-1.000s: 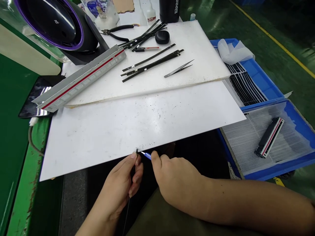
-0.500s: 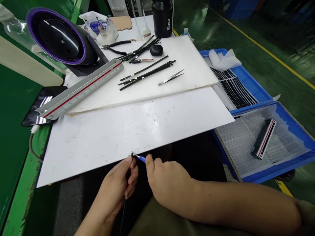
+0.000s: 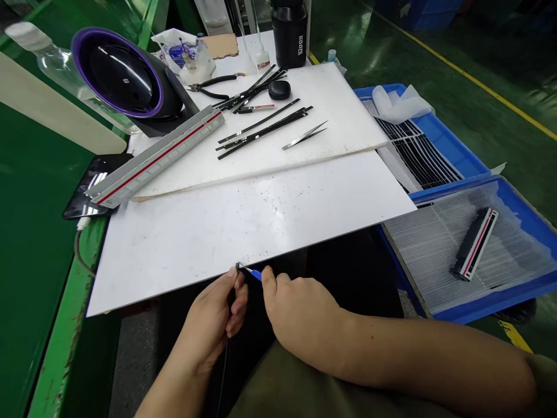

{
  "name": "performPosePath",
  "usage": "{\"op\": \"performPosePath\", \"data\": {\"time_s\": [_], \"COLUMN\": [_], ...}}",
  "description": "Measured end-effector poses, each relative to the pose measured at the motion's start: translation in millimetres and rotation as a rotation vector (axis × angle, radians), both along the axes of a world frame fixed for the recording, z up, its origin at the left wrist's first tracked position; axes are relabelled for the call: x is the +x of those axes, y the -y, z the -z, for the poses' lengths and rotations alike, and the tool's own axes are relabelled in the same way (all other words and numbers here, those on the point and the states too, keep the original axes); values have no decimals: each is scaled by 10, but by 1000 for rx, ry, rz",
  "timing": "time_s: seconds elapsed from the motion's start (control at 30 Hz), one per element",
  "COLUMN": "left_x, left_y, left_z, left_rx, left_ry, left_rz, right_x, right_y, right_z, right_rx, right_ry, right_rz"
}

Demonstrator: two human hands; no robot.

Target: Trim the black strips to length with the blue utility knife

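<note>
Near the front edge of the white board [image 3: 243,215], my left hand [image 3: 217,310] is closed on a thin black strip [image 3: 224,371], which hangs down below it, with its dark tip showing above the thumb. My right hand [image 3: 296,310] is wrapped round a blue-handled tool [image 3: 256,274]. The tool's thin metal point reaches left to the strip's tip; whether they touch is too small to tell. Small dark specks lie on the board just beyond the hands.
Beyond, a foam sheet [image 3: 343,116] holds black strips [image 3: 265,130], tweezers [image 3: 304,138], pliers [image 3: 211,87] and a black case [image 3: 279,89]. A purple-rimmed fan [image 3: 117,75] and grey-red bar [image 3: 161,157] are left; blue trays [image 3: 461,313] right; a black bottle [image 3: 289,35] behind.
The whole view has shifted slightly, with the table's left side now further right in the picture. Both hands keep nearly the same pose and hold the same things.
</note>
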State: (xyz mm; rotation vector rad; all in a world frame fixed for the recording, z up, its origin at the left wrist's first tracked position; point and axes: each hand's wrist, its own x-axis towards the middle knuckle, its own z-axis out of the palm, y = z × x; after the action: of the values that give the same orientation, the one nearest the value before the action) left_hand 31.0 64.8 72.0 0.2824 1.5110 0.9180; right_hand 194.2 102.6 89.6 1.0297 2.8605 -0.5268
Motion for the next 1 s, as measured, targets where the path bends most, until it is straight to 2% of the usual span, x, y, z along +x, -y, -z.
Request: {"op": "performPosePath", "data": {"time_s": [0.2,0.33,0.67,1.0], "left_x": [-80,-130,-135,-136], "left_y": [-24,-32,-22,-12], "left_z": [-10,-21,-29,-31], "left_rx": [-17,-27,-41,-58], "left_ry": [-4,7,15,-6], "left_rz": [85,120,128,140], "right_x": [113,151,136,132], "right_y": [-159,-220,-279,-313], "right_z": [18,25,-80,-54], "right_rx": [-158,-146,-140,-82], "right_ry": [-87,-116,-34,-23], "right_rz": [70,91,16,-35]}}
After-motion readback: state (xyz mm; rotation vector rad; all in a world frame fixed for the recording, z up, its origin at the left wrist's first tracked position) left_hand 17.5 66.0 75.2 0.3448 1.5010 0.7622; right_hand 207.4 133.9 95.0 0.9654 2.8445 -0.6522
